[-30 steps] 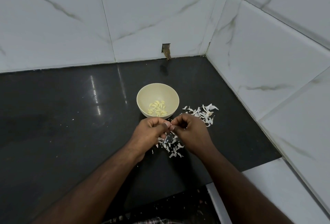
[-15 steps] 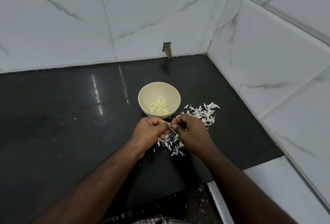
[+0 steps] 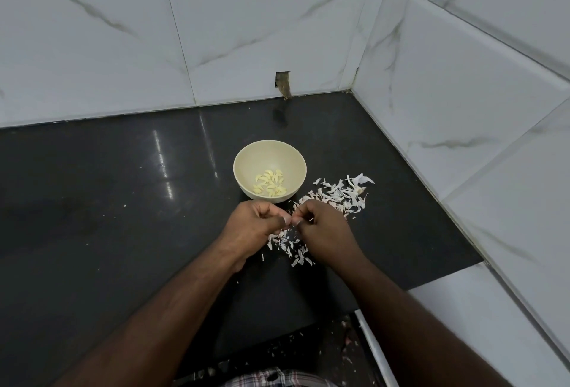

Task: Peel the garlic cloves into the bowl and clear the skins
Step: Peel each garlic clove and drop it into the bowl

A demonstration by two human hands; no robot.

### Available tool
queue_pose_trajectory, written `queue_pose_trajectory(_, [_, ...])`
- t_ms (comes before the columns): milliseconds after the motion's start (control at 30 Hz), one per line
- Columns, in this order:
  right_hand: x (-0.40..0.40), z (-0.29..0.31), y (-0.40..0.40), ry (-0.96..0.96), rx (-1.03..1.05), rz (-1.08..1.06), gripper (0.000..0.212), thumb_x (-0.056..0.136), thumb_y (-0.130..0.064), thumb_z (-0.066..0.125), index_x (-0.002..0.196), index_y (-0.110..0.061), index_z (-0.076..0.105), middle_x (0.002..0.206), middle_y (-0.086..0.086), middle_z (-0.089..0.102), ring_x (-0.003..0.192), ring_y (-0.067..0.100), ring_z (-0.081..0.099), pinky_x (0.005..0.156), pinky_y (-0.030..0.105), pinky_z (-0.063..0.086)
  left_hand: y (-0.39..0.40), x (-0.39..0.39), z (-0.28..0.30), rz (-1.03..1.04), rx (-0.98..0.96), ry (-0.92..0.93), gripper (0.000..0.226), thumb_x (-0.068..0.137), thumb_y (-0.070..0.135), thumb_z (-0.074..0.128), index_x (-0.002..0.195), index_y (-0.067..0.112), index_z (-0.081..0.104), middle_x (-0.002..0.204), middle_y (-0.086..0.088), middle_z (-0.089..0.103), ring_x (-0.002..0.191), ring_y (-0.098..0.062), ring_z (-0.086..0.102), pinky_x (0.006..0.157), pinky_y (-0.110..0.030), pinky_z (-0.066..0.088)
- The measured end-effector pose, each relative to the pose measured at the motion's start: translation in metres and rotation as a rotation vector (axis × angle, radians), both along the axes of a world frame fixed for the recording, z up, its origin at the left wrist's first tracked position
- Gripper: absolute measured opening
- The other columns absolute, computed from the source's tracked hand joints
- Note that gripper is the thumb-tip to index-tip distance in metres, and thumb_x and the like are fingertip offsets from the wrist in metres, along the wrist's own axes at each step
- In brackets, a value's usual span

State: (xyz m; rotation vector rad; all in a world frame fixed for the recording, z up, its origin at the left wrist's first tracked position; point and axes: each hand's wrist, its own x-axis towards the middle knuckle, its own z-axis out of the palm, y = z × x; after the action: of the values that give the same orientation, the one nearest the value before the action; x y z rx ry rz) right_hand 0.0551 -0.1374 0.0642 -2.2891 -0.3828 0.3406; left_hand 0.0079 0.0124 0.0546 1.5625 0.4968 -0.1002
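Black surface (image 3: 92,232) met white marbled wall tiles (image 3: 262,32) in a corner | cream bowl (image 3: 246,167) held peeled garlic cloves (image 3: 270,186) | skins (image 3: 339,195) lay beside the bowl and under the hands | left hand (image 3: 251,228) and right hand (image 3: 324,232), fingers curled, fingertips together, pinched something too small to identify

Black counter (image 3: 92,232): bowl (image 3: 246,161), skins (image 3: 339,195).

Bowl (image 3: 240,167) on countertop (image 3: 92,217), peeled cloves (image 3: 270,186) inside; skins (image 3: 337,197) scattered right of it, more before it.
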Motion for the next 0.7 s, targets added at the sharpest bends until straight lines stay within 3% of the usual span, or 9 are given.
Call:
queue_pose_trajectory(100, [-0.001,0.004,0.000,0.031,0.032,-0.010,0.016,0.091,-0.015,0.062,0.079,-0.024,0.060,0.076,-0.008,0.064,0.073,0.010,0.059,0.070,0.030,0.048,-0.001,0.000,0.001,-0.009,0.019,-0.018,0.002,0.085,0.004,0.073,0.085,0.005,0.075,0.081,-0.016,0.074,0.066,-0.010,0.059,0.059,-0.020,0.046])
queue_pose_trajectory(200, [-0.005,0.005,0.001,-0.171,-0.047,0.051,0.015,0.091,-0.010,0.059,0.083,-0.023,0.058,0.088,-0.006,0.061,0.082,0.011,0.056,0.073,0.031,0.044,-0.005,0.001,0.006,-0.013,-0.006,0.013,0.009,0.090,0.007,0.066,0.085,0.004,0.073,0.070,-0.007,0.067,0.055,-0.007,0.052,0.048,-0.016,0.037])
queue_pose_trajectory(367, [-0.009,0.001,0.000,-0.411,-0.151,0.130,0.011,0.088,-0.007,0.057,0.091,-0.016,0.060,0.095,-0.001,0.058,0.080,0.021,0.057,0.065,0.034,0.042,-0.009,0.002,0.006,-0.031,-0.010,0.058,0.020,0.096,0.016,0.058,0.078,0.013,0.068,0.064,0.001,0.060,0.052,-0.007,0.046,0.047,-0.018,0.033])
queue_pose_trajectory(500, [-0.007,0.001,-0.002,-0.371,-0.100,0.099,0.007,0.090,-0.012,0.059,0.088,-0.018,0.060,0.092,-0.003,0.059,0.081,0.018,0.055,0.070,0.036,0.044,-0.008,-0.001,0.001,-0.025,0.005,-0.029,0.020,0.098,0.017,0.062,0.080,0.012,0.070,0.069,-0.001,0.064,0.059,-0.008,0.051,0.051,-0.016,0.039])
queue_pose_trajectory(600, [-0.004,0.004,-0.002,-0.179,-0.011,0.008,0.015,0.091,-0.016,0.063,0.080,-0.025,0.058,0.083,-0.008,0.061,0.077,0.008,0.056,0.069,0.029,0.042,-0.007,-0.002,-0.004,-0.034,0.071,-0.115,0.014,0.096,0.014,0.065,0.084,0.012,0.072,0.074,-0.007,0.068,0.068,-0.011,0.057,0.065,-0.025,0.047])
queue_pose_trajectory(700, [-0.001,0.006,-0.001,0.012,0.063,-0.067,0.017,0.090,-0.019,0.065,0.075,-0.024,0.060,0.069,-0.006,0.066,0.067,0.010,0.065,0.067,0.032,0.052,-0.007,-0.003,-0.009,-0.034,0.176,-0.149,0.012,0.094,0.016,0.067,0.084,0.018,0.074,0.081,-0.015,0.071,0.070,-0.014,0.060,0.070,-0.034,0.050])
